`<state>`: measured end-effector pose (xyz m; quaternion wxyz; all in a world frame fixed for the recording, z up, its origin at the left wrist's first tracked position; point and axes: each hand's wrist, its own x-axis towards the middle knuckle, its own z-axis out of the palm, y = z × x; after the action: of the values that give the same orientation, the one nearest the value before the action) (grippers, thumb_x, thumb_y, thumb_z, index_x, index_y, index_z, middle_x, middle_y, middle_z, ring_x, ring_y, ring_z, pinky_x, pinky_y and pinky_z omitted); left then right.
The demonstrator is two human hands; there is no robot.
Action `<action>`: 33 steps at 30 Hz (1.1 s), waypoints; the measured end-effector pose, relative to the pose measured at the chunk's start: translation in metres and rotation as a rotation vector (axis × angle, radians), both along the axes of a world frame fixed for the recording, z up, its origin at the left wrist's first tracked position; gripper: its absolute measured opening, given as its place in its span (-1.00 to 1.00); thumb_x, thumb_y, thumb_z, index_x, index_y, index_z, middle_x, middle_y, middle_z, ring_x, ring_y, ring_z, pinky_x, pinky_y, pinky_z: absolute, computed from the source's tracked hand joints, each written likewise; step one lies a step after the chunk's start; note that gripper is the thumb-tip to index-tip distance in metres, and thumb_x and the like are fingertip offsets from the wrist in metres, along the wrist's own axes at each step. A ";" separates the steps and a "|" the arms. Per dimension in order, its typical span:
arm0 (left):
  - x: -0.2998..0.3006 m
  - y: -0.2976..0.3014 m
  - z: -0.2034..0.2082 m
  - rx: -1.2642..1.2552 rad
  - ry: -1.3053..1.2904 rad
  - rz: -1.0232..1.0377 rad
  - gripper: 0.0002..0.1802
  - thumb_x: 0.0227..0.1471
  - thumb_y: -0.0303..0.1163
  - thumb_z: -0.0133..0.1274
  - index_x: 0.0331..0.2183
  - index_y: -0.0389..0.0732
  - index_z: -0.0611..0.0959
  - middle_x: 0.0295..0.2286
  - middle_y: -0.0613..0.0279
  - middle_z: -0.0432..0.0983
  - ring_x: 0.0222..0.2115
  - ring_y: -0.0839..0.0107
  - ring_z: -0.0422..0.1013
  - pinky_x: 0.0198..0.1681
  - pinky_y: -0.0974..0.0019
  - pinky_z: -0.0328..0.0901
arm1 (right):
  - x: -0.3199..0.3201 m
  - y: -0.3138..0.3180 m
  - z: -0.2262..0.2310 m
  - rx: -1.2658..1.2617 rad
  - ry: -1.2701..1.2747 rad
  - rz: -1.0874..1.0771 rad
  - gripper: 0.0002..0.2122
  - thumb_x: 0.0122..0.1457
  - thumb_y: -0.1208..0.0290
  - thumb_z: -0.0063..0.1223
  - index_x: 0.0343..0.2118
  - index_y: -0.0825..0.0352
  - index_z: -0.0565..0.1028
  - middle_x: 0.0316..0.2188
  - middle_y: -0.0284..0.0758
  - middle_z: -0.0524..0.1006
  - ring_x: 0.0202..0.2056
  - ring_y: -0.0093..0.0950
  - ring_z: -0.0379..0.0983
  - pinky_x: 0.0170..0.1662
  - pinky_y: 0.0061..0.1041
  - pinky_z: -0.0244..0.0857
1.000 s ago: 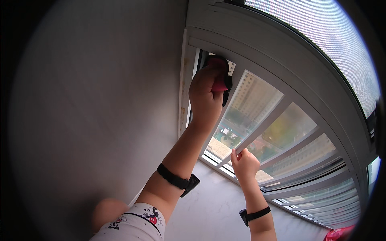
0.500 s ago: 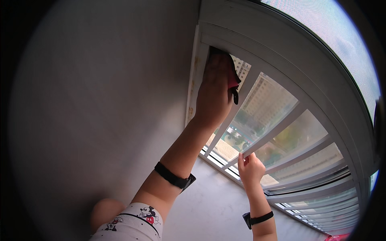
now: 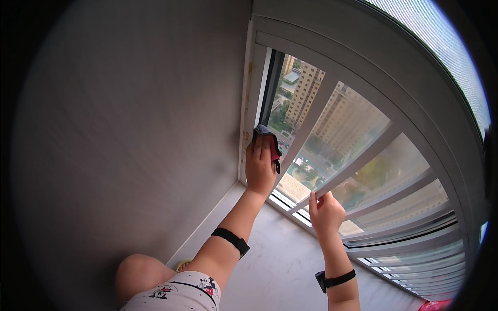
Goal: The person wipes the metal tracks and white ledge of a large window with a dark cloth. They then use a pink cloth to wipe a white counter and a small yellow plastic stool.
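Observation:
My left hand (image 3: pixel 260 168) presses a small cloth (image 3: pixel 275 148), red and blue-grey with a black edge and loop, against the left side of the window frame, low on the leftmost narrow pane (image 3: pixel 293 98). The fingers lie over the cloth, which is partly hidden under them. Lower and to the right, my right hand (image 3: pixel 328 213) pinches the lower end of a light grey upright window bar (image 3: pixel 358 165) between thumb and fingers. Black bands with small dark devices circle both forearms.
A plain grey wall (image 3: pixel 140 114) fills the left side, meeting the pale floor (image 3: pixel 254 264) along a skirting. More window bars curve away to the right. Tall buildings (image 3: pixel 306 96) stand outside below. A bare knee (image 3: pixel 142 274) shows at lower left, and a pink-red item (image 3: pixel 437 306) at lower right.
My left hand has slid down the left window edge with the cloth, from the pane's top toward its bottom, baring the glass above. My right hand keeps its hold on the bar.

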<state>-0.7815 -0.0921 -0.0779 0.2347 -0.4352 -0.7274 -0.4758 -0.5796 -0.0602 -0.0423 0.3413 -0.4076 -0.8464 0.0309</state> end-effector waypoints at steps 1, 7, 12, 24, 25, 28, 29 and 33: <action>0.005 -0.003 -0.015 -0.040 -0.073 -0.013 -0.25 -0.24 -0.65 0.07 0.08 -0.33 0.28 0.08 -0.07 0.19 -0.02 -0.14 0.18 0.07 0.01 0.15 | 0.000 0.000 0.000 0.001 -0.003 -0.005 -0.82 0.05 0.25 0.14 -0.55 0.21 0.44 -0.77 -0.47 0.43 -0.72 -0.46 0.40 -0.62 -0.49 0.22; 0.012 0.010 0.037 0.264 -0.179 -0.096 -0.37 -0.24 -0.67 0.03 0.00 -0.32 0.44 -0.06 -0.06 0.40 -0.06 -0.11 0.27 0.07 0.03 0.18 | 0.006 0.006 -0.004 0.023 -0.043 -0.021 -0.80 0.06 0.23 0.12 -0.56 0.21 0.43 -0.78 -0.46 0.42 -0.73 -0.44 0.39 -0.64 -0.47 0.21; -0.003 0.019 0.149 0.542 0.017 -0.449 -0.49 -0.16 -0.61 0.14 -0.07 -0.17 0.53 -0.13 0.14 0.46 -0.11 0.21 0.39 -0.02 0.28 0.29 | 0.007 0.007 -0.007 0.003 -0.022 -0.020 -0.79 0.07 0.22 0.11 -0.56 0.22 0.41 -0.78 -0.46 0.41 -0.74 -0.43 0.38 -0.64 -0.46 0.20; -0.006 -0.004 0.023 0.388 -0.562 -0.689 -0.75 -0.12 -0.73 0.00 -0.32 -0.28 0.60 -0.37 0.29 0.51 -0.34 0.56 0.41 -0.26 0.51 0.31 | -0.003 0.000 -0.006 -0.051 0.048 0.017 -0.81 0.06 0.25 0.12 -0.53 0.23 0.43 -0.74 -0.45 0.45 -0.70 -0.44 0.41 -0.60 -0.46 0.23; 0.002 -0.001 -0.003 0.403 -0.727 -0.648 -0.80 -0.14 -0.67 0.04 -0.38 -0.27 0.62 -0.44 0.27 0.53 -0.41 0.55 0.43 -0.32 0.49 0.32 | -0.001 0.002 -0.007 -0.048 0.041 0.011 -0.81 0.06 0.25 0.12 -0.53 0.23 0.43 -0.74 -0.45 0.45 -0.70 -0.44 0.41 -0.60 -0.46 0.23; 0.012 -0.001 -0.090 0.122 -0.908 -0.567 -0.83 -0.07 -0.70 0.00 -0.37 -0.29 0.59 -0.50 0.41 0.49 -0.48 0.66 0.38 -0.37 0.55 0.30 | 0.008 0.007 -0.010 -0.015 0.011 -0.005 -0.81 0.06 0.25 0.12 -0.53 0.23 0.43 -0.74 -0.46 0.45 -0.70 -0.44 0.41 -0.60 -0.47 0.23; 0.003 -0.008 -0.128 0.065 -1.141 -0.624 -0.83 -0.05 -0.67 -0.02 -0.35 -0.29 0.58 -0.51 0.41 0.49 -0.49 0.67 0.37 -0.39 0.53 0.30 | 0.002 0.003 -0.010 -0.018 0.021 0.003 -0.82 0.06 0.25 0.12 -0.53 0.22 0.43 -0.75 -0.46 0.44 -0.71 -0.44 0.41 -0.60 -0.47 0.22; 0.014 -0.013 -0.160 -0.205 -1.137 -0.455 -0.84 -0.08 -0.64 -0.02 -0.35 -0.31 0.55 -0.49 0.34 0.48 -0.45 0.57 0.39 -0.36 0.46 0.31 | 0.003 0.003 -0.009 0.001 0.011 0.000 -0.83 0.05 0.27 0.12 -0.54 0.21 0.43 -0.76 -0.48 0.42 -0.71 -0.45 0.39 -0.61 -0.48 0.21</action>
<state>-0.7680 -0.1049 -0.2377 -0.3397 -0.2780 -0.6697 -0.5990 -0.5768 -0.0574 -0.0510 0.3461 -0.4070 -0.8447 0.0327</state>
